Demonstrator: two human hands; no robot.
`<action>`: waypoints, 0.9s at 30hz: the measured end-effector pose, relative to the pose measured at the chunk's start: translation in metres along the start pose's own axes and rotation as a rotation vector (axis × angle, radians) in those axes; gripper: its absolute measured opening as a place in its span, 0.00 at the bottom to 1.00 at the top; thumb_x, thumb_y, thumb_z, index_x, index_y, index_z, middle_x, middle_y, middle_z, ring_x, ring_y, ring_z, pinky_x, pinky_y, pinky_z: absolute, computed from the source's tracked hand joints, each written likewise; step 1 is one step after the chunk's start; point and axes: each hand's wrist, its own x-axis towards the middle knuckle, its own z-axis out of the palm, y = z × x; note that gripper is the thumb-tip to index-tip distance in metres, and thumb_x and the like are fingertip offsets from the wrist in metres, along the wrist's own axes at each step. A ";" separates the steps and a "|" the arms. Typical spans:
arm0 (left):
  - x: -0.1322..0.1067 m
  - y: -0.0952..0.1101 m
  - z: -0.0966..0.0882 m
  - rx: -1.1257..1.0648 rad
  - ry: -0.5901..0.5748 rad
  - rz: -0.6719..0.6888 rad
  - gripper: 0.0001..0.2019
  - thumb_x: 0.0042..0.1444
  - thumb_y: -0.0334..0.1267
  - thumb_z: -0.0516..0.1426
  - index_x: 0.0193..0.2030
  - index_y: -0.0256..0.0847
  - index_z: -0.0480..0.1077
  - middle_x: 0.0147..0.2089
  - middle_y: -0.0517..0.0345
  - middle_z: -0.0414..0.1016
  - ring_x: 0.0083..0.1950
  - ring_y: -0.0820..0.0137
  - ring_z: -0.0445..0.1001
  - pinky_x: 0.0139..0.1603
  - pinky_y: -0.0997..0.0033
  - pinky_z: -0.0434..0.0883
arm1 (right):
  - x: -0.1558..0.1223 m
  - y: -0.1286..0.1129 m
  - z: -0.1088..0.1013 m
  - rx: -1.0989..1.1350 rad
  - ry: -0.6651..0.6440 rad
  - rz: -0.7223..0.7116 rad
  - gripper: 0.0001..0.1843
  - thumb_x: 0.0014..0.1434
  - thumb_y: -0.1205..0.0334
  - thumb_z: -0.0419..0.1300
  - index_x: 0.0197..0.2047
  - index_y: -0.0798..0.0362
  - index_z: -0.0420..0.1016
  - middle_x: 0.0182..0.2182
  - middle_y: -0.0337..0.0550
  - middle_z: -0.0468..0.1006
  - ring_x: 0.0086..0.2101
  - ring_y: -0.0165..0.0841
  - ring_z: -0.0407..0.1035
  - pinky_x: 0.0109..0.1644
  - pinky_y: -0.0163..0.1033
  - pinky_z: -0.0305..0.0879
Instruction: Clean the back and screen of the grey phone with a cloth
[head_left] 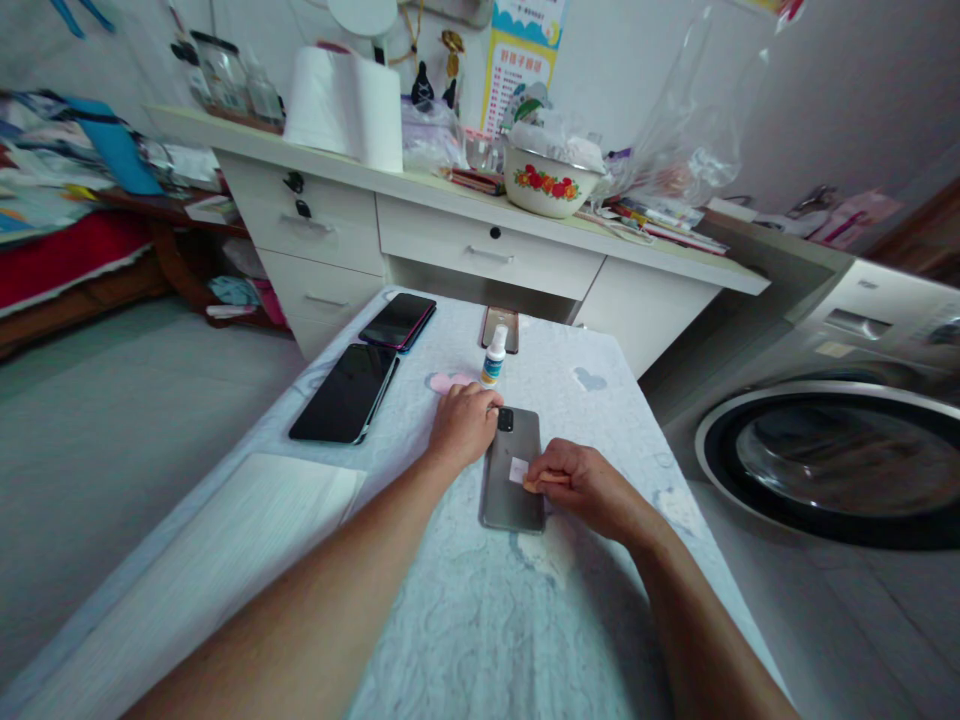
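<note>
At the far left of the frame one red cloth [75, 255] hangs along a bed's side, with one upright blue object [120, 150] at upper left. In the lower left, one pale flat panel [217, 540] lies on the cloth-covered tabletop [450, 620]. Above it, left of centre, lie two black-screened devices, one nearer [345, 395] and one farther [397, 318]; the farther one shows a pink edge. Behind them, at upper left, two white rolls [381, 118] stand on a white drawer unit [450, 235] with three drawer handles.

Two hands work at the centre, apart from each other. The left hand [466, 422] has its fingers bent at the upper left edge of one gray phone [514, 505]; whether they grip it cannot be told. Just beyond that hand, one white-capped spray bottle [493, 358] stands upright, with one brown-rimmed flat case [504, 320] lying behind it. The gray phone lies back up, bearing one pale square [518, 470]. The right hand [568, 478] pinches one tan piece [541, 485] against the phone's right side, beside the square. Above, one flowered bowl [549, 183] sits on the drawer unit. At the right edge stands one washing machine [832, 465].
</note>
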 end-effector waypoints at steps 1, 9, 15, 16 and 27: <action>0.000 0.000 0.000 0.000 -0.001 0.002 0.10 0.57 0.34 0.54 0.41 0.45 0.75 0.45 0.56 0.75 0.48 0.61 0.67 0.50 0.61 0.63 | 0.001 0.002 0.001 -0.007 0.023 -0.002 0.06 0.58 0.69 0.60 0.34 0.52 0.79 0.32 0.39 0.72 0.33 0.29 0.69 0.38 0.33 0.63; 0.000 0.001 -0.002 0.000 -0.011 0.010 0.09 0.57 0.35 0.54 0.41 0.44 0.75 0.44 0.55 0.75 0.48 0.62 0.68 0.51 0.61 0.63 | 0.012 0.017 0.009 -0.164 0.231 -0.037 0.07 0.60 0.68 0.59 0.36 0.51 0.80 0.30 0.40 0.72 0.33 0.31 0.68 0.37 0.34 0.61; 0.000 0.001 -0.002 -0.006 0.005 0.011 0.08 0.57 0.38 0.55 0.40 0.44 0.75 0.44 0.55 0.75 0.48 0.62 0.68 0.51 0.61 0.63 | 0.022 0.020 0.012 -0.255 0.348 -0.017 0.09 0.60 0.70 0.58 0.39 0.52 0.80 0.32 0.42 0.73 0.34 0.32 0.69 0.38 0.35 0.63; 0.000 0.001 -0.001 -0.009 0.008 0.012 0.08 0.57 0.37 0.55 0.40 0.44 0.75 0.44 0.55 0.75 0.49 0.62 0.68 0.52 0.61 0.63 | 0.023 0.020 0.012 -0.260 0.358 -0.012 0.09 0.60 0.70 0.58 0.39 0.52 0.80 0.32 0.43 0.73 0.34 0.32 0.69 0.38 0.35 0.63; 0.000 0.002 -0.002 0.007 0.003 -0.003 0.07 0.57 0.38 0.55 0.40 0.44 0.74 0.44 0.56 0.75 0.48 0.61 0.68 0.51 0.61 0.63 | 0.003 0.021 -0.002 0.211 0.018 0.085 0.04 0.56 0.62 0.61 0.34 0.52 0.77 0.35 0.41 0.78 0.37 0.32 0.73 0.44 0.38 0.69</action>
